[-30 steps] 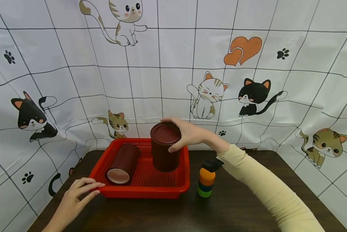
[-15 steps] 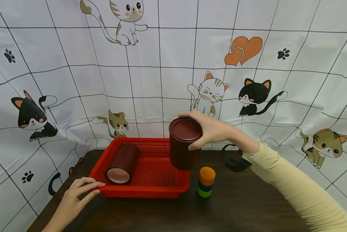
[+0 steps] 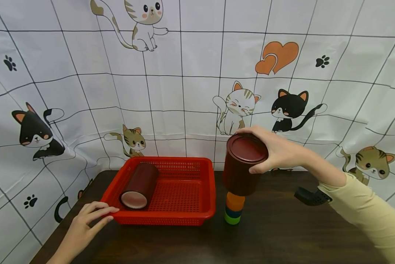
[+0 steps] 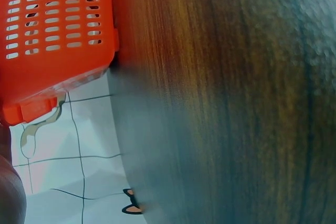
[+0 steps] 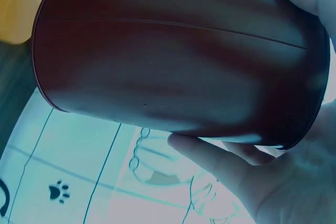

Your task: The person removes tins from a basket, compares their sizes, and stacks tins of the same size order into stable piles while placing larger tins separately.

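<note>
My right hand grips a dark red, leather-look cylindrical cup around its upper end, its recessed round end facing up. In the right wrist view, a seam runs along the cup, with thumb and fingers on opposite sides. The cup's lower end overlaps the top of a small orange, dark blue and green stack in the head view. My left hand rests straight fingers on the front left corner of the red plastic basket. A second dark red cup lies in the basket, its pale pink end facing me.
Everything stands on a dark wood table. Behind and beside it hangs a white sheet with grid lines and cartoon cats. A black wrist device projects below my right sleeve.
My right hand has carried the upright cup out of the basket to the right, now over the coloured stack. My left hand and the lying cup have stayed in place.
</note>
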A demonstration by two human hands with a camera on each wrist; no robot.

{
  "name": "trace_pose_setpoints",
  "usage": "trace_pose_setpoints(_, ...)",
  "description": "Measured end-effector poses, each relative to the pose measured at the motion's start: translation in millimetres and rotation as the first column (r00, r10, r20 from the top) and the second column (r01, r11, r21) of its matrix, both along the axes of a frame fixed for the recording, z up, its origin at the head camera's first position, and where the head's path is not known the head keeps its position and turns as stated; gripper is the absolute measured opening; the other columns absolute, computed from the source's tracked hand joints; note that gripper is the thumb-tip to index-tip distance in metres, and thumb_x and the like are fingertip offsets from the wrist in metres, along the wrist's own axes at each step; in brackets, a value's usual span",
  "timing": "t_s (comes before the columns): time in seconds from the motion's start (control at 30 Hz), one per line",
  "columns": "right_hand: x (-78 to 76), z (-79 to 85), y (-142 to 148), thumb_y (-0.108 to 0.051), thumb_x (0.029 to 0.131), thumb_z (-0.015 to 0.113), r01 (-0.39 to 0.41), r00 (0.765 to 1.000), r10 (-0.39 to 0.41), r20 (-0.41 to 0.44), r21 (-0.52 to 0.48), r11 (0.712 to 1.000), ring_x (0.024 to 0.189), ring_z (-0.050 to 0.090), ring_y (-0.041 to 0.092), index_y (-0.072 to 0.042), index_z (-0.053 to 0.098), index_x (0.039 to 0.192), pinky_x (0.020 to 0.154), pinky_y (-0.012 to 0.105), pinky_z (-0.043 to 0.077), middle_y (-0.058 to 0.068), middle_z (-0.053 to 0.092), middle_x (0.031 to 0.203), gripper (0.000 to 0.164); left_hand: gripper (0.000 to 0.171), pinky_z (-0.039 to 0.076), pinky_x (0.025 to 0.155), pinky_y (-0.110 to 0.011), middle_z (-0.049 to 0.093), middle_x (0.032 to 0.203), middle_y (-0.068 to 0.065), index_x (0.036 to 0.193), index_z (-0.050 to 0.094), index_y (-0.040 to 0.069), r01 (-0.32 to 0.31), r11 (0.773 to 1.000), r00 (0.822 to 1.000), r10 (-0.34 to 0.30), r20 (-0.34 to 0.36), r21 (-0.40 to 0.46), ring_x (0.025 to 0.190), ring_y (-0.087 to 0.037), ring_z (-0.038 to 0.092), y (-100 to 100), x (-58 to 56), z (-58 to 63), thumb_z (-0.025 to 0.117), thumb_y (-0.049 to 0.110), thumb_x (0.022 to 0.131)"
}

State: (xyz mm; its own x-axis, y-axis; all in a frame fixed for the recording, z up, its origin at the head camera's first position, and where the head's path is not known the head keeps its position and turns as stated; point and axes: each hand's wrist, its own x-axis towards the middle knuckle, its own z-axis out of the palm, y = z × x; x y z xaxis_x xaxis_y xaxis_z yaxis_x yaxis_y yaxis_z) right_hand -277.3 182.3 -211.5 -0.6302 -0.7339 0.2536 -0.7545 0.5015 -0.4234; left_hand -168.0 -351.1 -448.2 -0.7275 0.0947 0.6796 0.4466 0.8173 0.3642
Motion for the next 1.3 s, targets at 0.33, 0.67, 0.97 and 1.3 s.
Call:
trace_pose_setpoints(0.33, 8.6, -0.8, 31.7, -0.032, 0.073, 0.085, 0.047, 0.997, -0.042, -0.059, 0.088, 0.995, 0.112, 0.050, 0.012, -0.028, 0.033, 0.150, 0.084, 0.032, 0.052, -0.005, 0.048, 0.132, 0.093, 0.045, 0.032, 0.083, -0.015, 0.059, 0.102, 0.015, 0.105, 0.076, 0.032, 0.008, 1.000, 1.000, -0.008, -0.010, 0.000, 0.101, 0.008, 0.039, 1.3, 0.5, 2.1, 0.083, 0.002, 0.073)
trace_pose_setpoints(0.67, 12.0, -3.7, 50.5, -0.039, 0.072, 0.085, 0.103, 0.992, -0.087, -0.092, 0.183, 0.978, 0.111, 0.047, 0.018, -0.033, 0.034, 0.150, 0.077, 0.035, 0.051, -0.001, 0.047, 0.131, 0.093, 0.045, 0.032, 0.083, -0.016, 0.059, 0.102, 0.014, 0.105, 0.076, 0.032, 0.011, 1.000, 1.000, -0.011, -0.016, -0.002, 0.101, 0.008, 0.040, 1.0, 0.0, 2.1, 0.083, 0.002, 0.073)
trace_pose_setpoints(0.97, 11.9, -21.6, 64.9, -0.041, 0.066, 0.087, 0.126, 0.991, -0.112, -0.071, 0.234, 0.964, 0.115, 0.040, 0.022, -0.030, 0.039, 0.148, 0.075, 0.036, 0.047, 0.002, 0.050, 0.130, 0.095, 0.046, 0.032, 0.083, -0.014, 0.060, 0.101, 0.014, 0.104, 0.076, 0.030, 0.026, 1.000, 0.999, -0.026, -0.032, -0.003, 0.100, 0.007, 0.040, 1.8, -0.1, 0.9, 0.083, -0.001, 0.070)
trace_pose_setpoints(1.3, 3.3, -51.6, 77.8, -0.038, 0.065, 0.087, 0.130, 0.991, -0.129, -0.021, 0.244, 0.961, 0.111, 0.043, 0.025, -0.027, 0.041, 0.146, 0.073, 0.033, 0.046, 0.006, 0.050, 0.128, 0.094, 0.046, 0.032, 0.083, -0.014, 0.060, 0.100, 0.014, 0.103, 0.077, 0.030, 0.022, 1.000, 0.999, -0.022, -0.035, -0.004, 0.100, 0.008, 0.041, 1.5, -0.3, 0.5, 0.084, -0.001, 0.070)
